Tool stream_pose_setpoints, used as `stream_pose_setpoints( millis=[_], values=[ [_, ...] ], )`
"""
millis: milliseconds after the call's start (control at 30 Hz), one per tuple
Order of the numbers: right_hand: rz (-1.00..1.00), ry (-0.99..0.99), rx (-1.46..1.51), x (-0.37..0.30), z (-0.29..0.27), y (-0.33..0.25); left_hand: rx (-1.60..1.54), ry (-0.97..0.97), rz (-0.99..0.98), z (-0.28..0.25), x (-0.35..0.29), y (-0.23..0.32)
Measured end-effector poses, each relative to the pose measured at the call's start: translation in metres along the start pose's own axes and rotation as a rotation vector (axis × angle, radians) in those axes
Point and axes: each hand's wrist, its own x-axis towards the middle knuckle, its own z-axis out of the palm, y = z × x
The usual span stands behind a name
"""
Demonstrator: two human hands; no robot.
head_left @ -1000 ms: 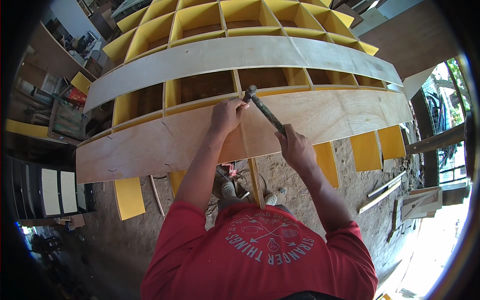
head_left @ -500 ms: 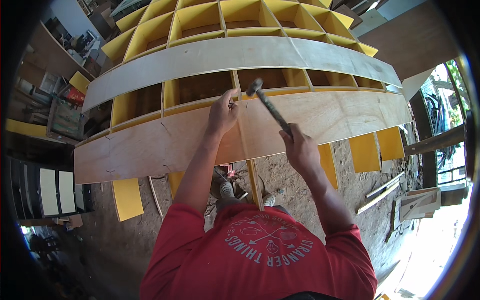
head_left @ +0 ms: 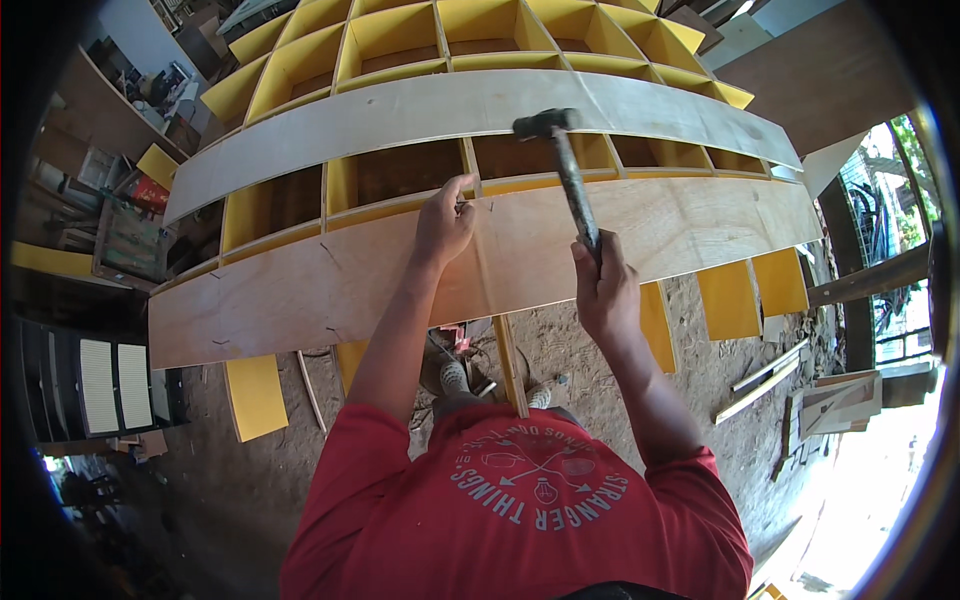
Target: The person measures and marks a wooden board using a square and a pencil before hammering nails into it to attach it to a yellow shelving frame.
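Note:
My right hand grips a hammer by its handle, the dark metal head raised above the boards. My left hand rests at the far edge of the near plywood board, thumb and fingers pinched on a small dark piece that looks like a nail. Just right of that hand, another thin nail stands up from the board. More nails, some slanting, stick up toward the board's left end. Beneath the board, a wooden divider runs toward my body.
Beyond lies a pale plywood strip across a yellow grid frame with open compartments. Yellow panels jut below the near board. Wood strips lie on the dirt floor at right. A wooden post stands out at the right.
The hammer has swung up and away from my left hand, its head now higher and further right. My right hand has turned more upright; my left hand stays nearly in place.

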Motion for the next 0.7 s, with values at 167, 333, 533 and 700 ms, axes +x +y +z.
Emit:
stream_pose_setpoints(
  millis=[167, 333, 533, 700],
  values=[
    [0.035, -0.279, -0.258, -0.002, 0.034, 0.056, 0.001, 0.014, 0.041, 0.004, -0.003, -0.013],
    [0.002, 0.028, 0.030, 0.001, 0.004, 0.007, 0.027, 0.011, 0.036, -0.001, 0.004, -0.007],
    [-0.008, -0.245, -0.317, -0.005, 0.030, 0.048, 0.048, -0.030, -0.018, -0.004, -0.004, -0.004],
    [-0.024, -0.017, -0.155, -0.019, 0.019, 0.020, 0.016, -0.057, -0.048, -0.006, 0.003, 0.009]
  ],
)
